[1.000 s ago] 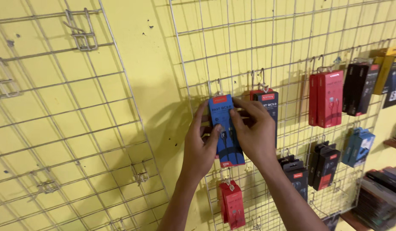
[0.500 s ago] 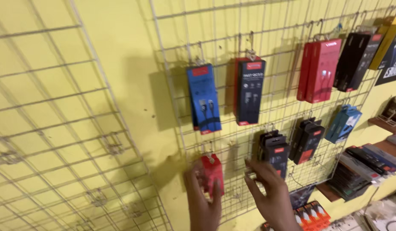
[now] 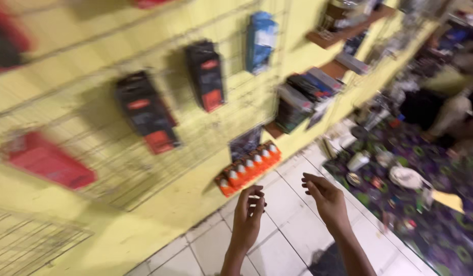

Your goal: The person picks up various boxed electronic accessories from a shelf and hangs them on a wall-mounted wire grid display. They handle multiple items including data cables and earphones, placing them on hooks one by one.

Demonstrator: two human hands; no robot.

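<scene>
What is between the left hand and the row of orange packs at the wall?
Head view: only bare white floor tiles lie between the left hand and the orange packs.

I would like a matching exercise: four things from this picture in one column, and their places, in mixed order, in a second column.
Things:
1. left hand
2. orange row of boxes
3. red package
4. light blue package

Places:
A. far left on the wire grid
B. low against the yellow wall, at the floor
C. high on the grid
D. empty, over the white tiles

Pairs: 1-D, 2-B, 3-A, 4-C
</scene>
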